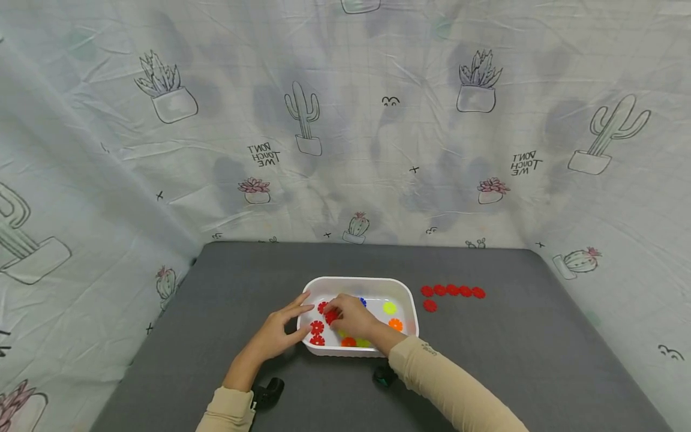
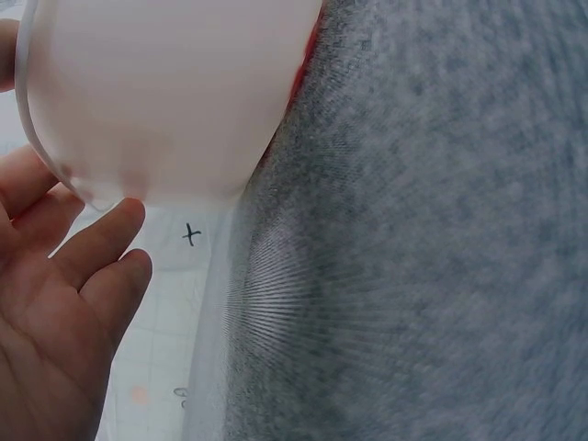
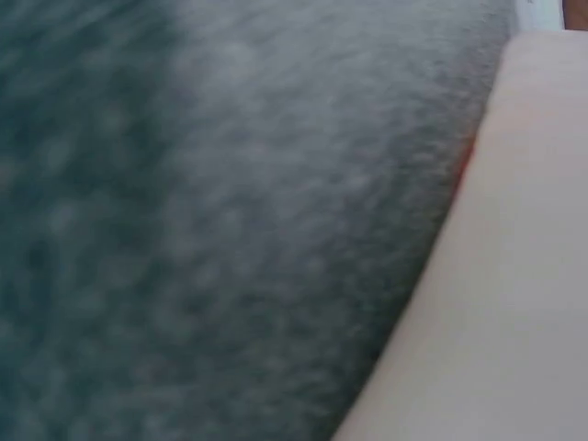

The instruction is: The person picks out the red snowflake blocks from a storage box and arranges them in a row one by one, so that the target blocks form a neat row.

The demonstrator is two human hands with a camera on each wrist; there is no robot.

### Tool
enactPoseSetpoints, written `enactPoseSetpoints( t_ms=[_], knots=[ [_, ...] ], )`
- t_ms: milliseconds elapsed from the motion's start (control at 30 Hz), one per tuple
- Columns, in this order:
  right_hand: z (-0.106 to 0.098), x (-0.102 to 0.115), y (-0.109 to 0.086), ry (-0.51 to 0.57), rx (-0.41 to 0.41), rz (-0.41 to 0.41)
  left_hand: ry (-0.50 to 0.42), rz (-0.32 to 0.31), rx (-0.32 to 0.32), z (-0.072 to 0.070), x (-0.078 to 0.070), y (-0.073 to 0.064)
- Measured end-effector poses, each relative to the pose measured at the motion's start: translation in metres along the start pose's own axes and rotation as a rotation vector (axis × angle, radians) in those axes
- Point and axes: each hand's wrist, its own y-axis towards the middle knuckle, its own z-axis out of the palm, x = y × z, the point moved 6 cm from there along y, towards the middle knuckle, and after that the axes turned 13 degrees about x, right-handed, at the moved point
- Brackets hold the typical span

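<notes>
A white tray [image 1: 358, 354] holds flower-shaped plastic discs in several colours. Inside its left half my right hand [image 1: 351, 316] reaches down, pinching a red disc [image 1: 331, 317] between thumb and fingertips. My left hand [image 1: 278, 330] is at the tray's left end, fingers spread and fingertips right at the rim. The left wrist view shows that hand's fingers [image 2: 101, 243] beside the tray's outer wall [image 2: 165, 101]. More red discs [image 1: 317, 327] lie in the tray's left end. The right wrist view has the tray wall [image 3: 487, 276] but not the right hand's fingers.
To the right of the tray, red discs [image 1: 452, 290] lie in a row, with a single red disc [image 1: 430, 306] in front. In the tray are also a yellow disc [image 1: 390, 308] and an orange disc [image 1: 396, 324]. A grey cloth [image 1: 486, 360] covers the table; a printed curtain [image 1: 356, 132] hangs behind.
</notes>
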Motion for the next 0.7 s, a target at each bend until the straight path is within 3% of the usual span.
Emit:
enactPoseSetpoints(
  t_ms=[433, 700],
  knots=[
    [-0.014, 0.004, -0.012, 0.323, -0.035, -0.055, -0.008, -0.006, 0.012, -0.001, 0.002, 0.000],
    [-0.029, 0.006, -0.029, 0.423, -0.076, -0.092, -0.017, -0.016, 0.017, -0.001, 0.003, 0.001]
  ],
)
